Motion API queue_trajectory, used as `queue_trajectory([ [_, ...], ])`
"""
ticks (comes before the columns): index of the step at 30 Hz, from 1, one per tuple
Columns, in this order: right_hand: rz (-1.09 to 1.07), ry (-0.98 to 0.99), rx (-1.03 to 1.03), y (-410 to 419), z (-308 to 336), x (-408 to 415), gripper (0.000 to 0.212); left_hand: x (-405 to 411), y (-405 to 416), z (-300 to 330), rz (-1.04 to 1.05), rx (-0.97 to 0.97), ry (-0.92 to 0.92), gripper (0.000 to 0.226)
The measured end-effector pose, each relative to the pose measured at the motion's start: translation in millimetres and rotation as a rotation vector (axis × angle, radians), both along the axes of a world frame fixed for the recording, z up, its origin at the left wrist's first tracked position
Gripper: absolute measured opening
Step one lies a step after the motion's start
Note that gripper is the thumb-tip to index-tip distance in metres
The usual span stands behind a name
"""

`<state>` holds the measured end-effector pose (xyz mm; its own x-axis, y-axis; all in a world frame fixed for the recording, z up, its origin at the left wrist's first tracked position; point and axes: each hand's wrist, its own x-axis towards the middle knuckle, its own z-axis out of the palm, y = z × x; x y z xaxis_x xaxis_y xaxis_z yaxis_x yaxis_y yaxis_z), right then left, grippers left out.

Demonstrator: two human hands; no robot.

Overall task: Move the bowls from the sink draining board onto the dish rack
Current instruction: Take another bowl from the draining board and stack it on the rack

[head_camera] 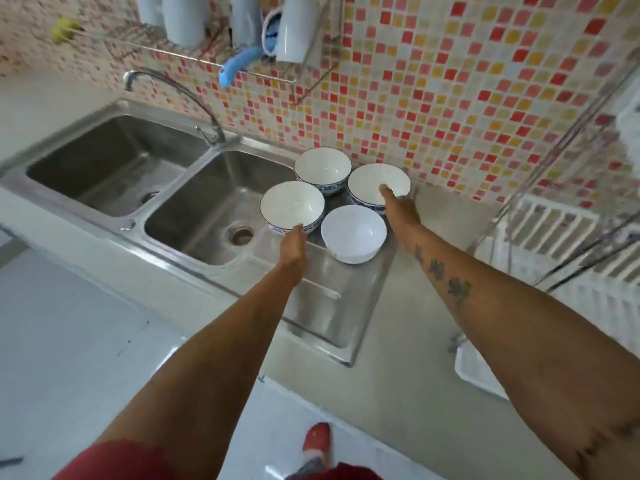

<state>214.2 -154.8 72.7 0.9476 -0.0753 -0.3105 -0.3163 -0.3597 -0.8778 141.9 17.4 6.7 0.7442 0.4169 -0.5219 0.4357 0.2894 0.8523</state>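
Note:
Several white bowls stand upright and close together on the steel draining board (329,306), right of the sink. My left hand (294,242) grips the near rim of the front-left bowl (292,206), which has a blue pattern outside. My right hand (398,202) holds the back-right bowl (372,180), thumb over its near rim and inside it. Both bowls rest on the board. The back-left bowl (322,168) and the plain white front-right bowl (353,233) are untouched. The dish rack (554,230), white slats in a metal frame, is at the right.
A double steel sink (114,168) with a curved tap (180,95) lies to the left. A wall rack (194,57) with white cups and a blue handle hangs above it. A white tray (474,368) lies on the grey counter under my right forearm. Mosaic tiles back the counter.

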Motion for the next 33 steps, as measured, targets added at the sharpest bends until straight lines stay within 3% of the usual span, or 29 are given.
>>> queue_trajectory([
  [7, -0.14, 0.145, 0.167, -2.9, -47.4, 22.1, 0.058, 21.8, -46.8, -33.8, 0.181, -0.04, -0.117, 0.022],
  [12, -0.151, 0.21, 0.344, 9.9, -71.9, 30.3, 0.053, 74.4, -44.3, -129.6, 0.189, -0.098, -0.072, 0.073],
  [16, -0.155, 0.275, 0.35, 20.5, -80.7, 27.2, 0.056, 53.0, -52.3, -61.4, 0.201, -0.136, -0.028, 0.059],
  [18, -0.181, 0.273, 0.344, 21.7, -85.2, 25.4, 0.059, 50.4, -53.5, -57.4, 0.221, -0.169, -0.027, 0.057],
  [24, -0.221, 0.303, 0.35, 17.0, -104.8, 33.5, 0.078, 63.1, -55.4, -95.2, 0.268, -0.238, -0.032, 0.085],
  [29, -0.258, 0.224, 0.378, 23.1, -35.7, 6.0, 0.054, 30.3, -66.3, 3.8, 0.258, -0.389, -0.134, 0.052],
  [33, -0.243, 0.002, 0.288, 26.2, 41.6, -4.4, 0.041, 22.8, -70.5, 79.2, 0.286, -0.557, -0.235, 0.047],
])
